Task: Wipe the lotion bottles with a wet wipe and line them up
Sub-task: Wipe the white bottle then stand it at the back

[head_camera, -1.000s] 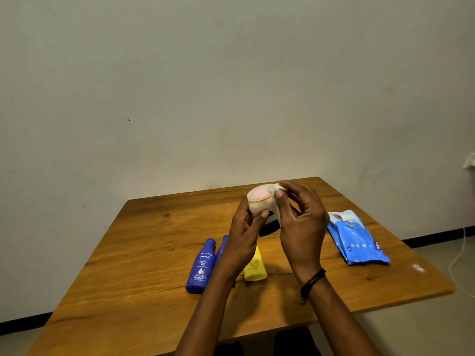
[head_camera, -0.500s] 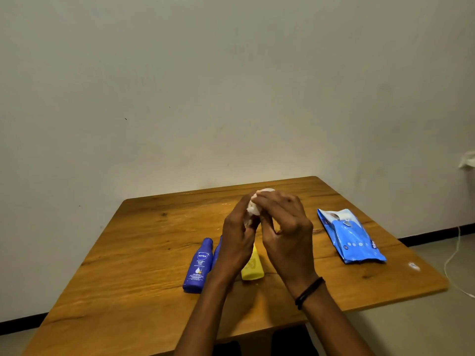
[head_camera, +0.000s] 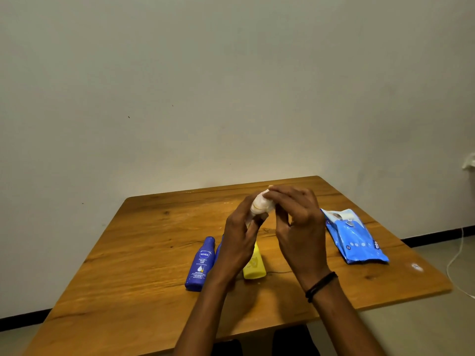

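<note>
Left hand (head_camera: 240,237): gripping the white bottle (head_camera: 259,205), holding it above the yellow bottle (head_camera: 254,265).
Right hand (head_camera: 298,227): pinching the wet wipe (head_camera: 269,188) against the white bottle's top.
Blue bottle (head_camera: 200,264): lying just left of the yellow bottle.
Risk: the wet plastic could be slipping loose, dropping onto the yellow bottle and scattering the row.

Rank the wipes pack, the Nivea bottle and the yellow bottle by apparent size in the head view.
1. Wipes pack: largest.
2. Nivea bottle.
3. Yellow bottle: smallest as seen, but the left hand hides its upper part, so its place below the Nivea bottle is unsure.
</note>
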